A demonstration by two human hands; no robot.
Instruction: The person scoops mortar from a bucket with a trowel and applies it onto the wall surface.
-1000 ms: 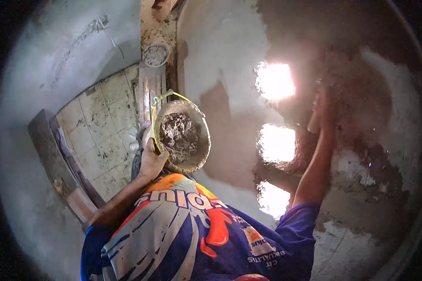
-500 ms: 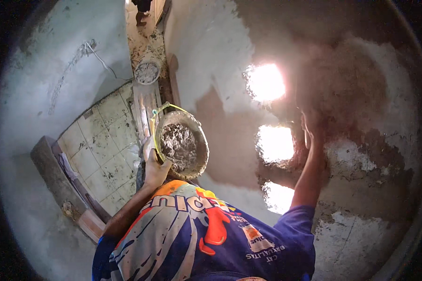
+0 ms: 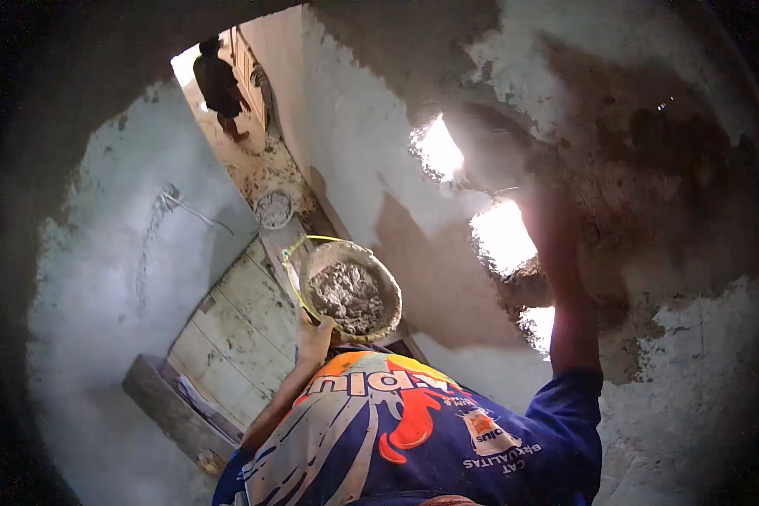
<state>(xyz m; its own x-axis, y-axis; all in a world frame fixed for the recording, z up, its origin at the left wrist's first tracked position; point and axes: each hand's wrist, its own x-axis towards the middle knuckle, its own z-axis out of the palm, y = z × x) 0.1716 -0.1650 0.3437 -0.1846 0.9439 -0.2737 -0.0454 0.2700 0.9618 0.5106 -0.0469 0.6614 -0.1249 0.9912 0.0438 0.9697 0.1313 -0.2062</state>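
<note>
My left hand [image 3: 314,332] grips the near left edge of a mortar-smeared bucket [image 3: 390,282] with a thin yellow handle. Thick, lumpy grey mortar [image 3: 346,293] fills much of it. My right hand [image 3: 541,202] is raised against the patchy plastered wall [image 3: 599,228], beside a glaring square opening [image 3: 499,236]; glare and blur hide its fingers and whatever they may hold. A further bright opening [image 3: 436,148] lies above, and another [image 3: 535,329] below, partly behind my forearm.
A co-worker in dark clothes [image 3: 217,80] stands up the mortar-spattered passage [image 3: 266,160]. A round container of grey material [image 3: 272,208] sits on the planks beyond my bucket. The left wall [image 3: 101,270] has a white cable; a grey ledge [image 3: 156,392] borders the dirty tiles [image 3: 228,333].
The view has tilted, showing more of the passage and the co-worker. My right hand has moved onto the middle opening's upper right edge, and its tool is no longer distinguishable.
</note>
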